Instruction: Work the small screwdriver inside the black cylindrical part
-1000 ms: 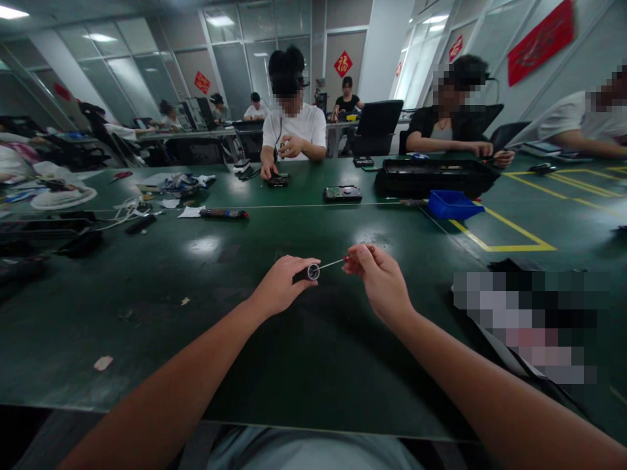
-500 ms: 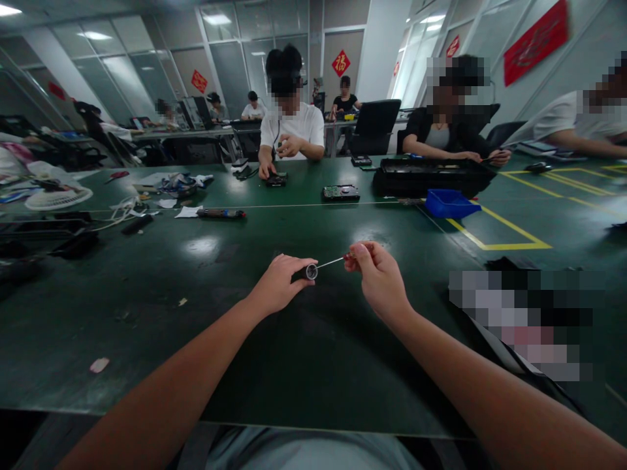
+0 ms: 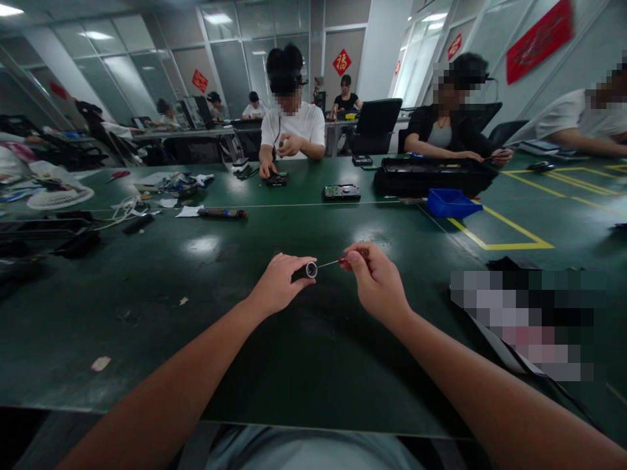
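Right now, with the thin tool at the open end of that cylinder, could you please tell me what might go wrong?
The thin red-handled tool might slip off the pale rim of the dark cylinder and poke the left hand, whose thumb and finger grip close beside that end. The cylinder could also twist or slide, since only that hand's grip appears to steady it while the right hand holds the tool.

Near: one left hand (image 3: 275, 286), one right hand (image 3: 381, 284), one screwdriver (image 3: 343, 262), one black tube (image 3: 311, 269). Far right: one blue bin (image 3: 453, 204), one black case (image 3: 431, 177), one big red banner (image 3: 539, 43). Far left: one white grille (image 3: 59, 199).
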